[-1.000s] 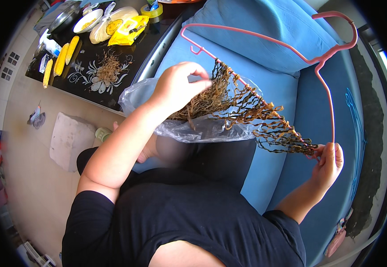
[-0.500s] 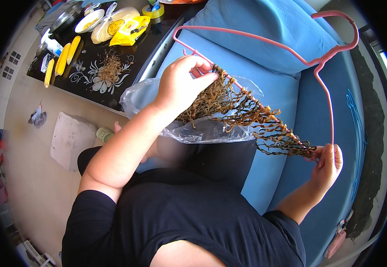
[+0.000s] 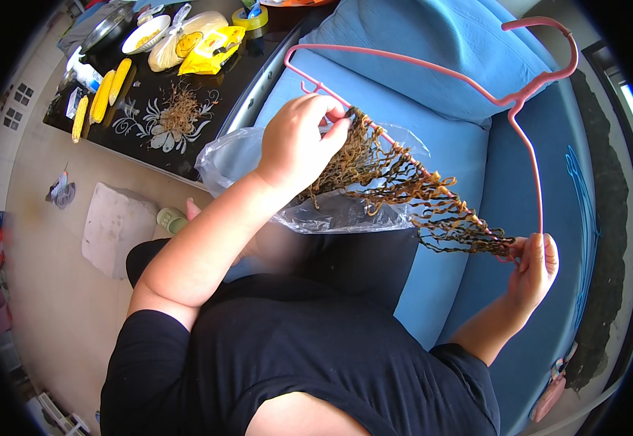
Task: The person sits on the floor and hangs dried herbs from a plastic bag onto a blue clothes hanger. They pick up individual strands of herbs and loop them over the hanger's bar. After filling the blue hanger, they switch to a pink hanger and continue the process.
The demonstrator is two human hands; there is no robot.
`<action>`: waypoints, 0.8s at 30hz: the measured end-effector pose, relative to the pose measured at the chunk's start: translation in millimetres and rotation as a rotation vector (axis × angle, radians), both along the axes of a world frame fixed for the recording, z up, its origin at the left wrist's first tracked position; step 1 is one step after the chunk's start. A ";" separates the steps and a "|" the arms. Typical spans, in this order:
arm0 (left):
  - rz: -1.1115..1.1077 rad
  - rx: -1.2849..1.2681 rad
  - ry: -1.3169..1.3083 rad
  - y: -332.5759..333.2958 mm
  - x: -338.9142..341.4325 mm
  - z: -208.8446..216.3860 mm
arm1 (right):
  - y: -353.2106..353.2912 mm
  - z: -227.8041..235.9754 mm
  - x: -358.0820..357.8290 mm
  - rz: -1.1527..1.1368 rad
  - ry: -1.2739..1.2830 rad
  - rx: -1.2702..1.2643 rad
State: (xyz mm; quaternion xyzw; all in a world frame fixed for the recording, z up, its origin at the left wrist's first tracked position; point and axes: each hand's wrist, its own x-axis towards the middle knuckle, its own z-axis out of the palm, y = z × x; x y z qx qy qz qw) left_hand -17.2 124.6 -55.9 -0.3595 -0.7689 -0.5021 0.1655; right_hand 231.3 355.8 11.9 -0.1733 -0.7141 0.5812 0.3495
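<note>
A pink clothes hanger point(image 3: 526, 93) is held tilted above my lap, its hook at the upper right. Dark brown, curly dried strips point(image 3: 356, 163) hang in a row along its lower bar. My left hand point(image 3: 302, 138) pinches the strips at the upper left end of that row, thumb against fingers. My right hand point(image 3: 538, 260) is closed round the hanger's lower right corner, beside the last strips. Beneath the strips, a clear plastic bag point(image 3: 222, 156) lies spread over my lap and the sofa edge.
A blue sofa point(image 3: 433, 280) is under and beside the hanger. On the black table point(image 3: 142, 149) at left lie a heap of brown fibres point(image 3: 178, 115), corn cobs point(image 3: 102, 98), a white bowl point(image 3: 146, 35) and a yellow packet point(image 3: 211, 51). A pale stool point(image 3: 116, 229) stands on the floor.
The hanger and my right hand have shifted slightly left. My left hand's fingers have moved a little at the strips, keeping their pinch.
</note>
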 end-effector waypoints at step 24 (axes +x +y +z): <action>-0.829 1.084 -0.800 -36.1 -1.1 55.4 | -6.0 2.7 -2.3 -0.118 -0.074 0.040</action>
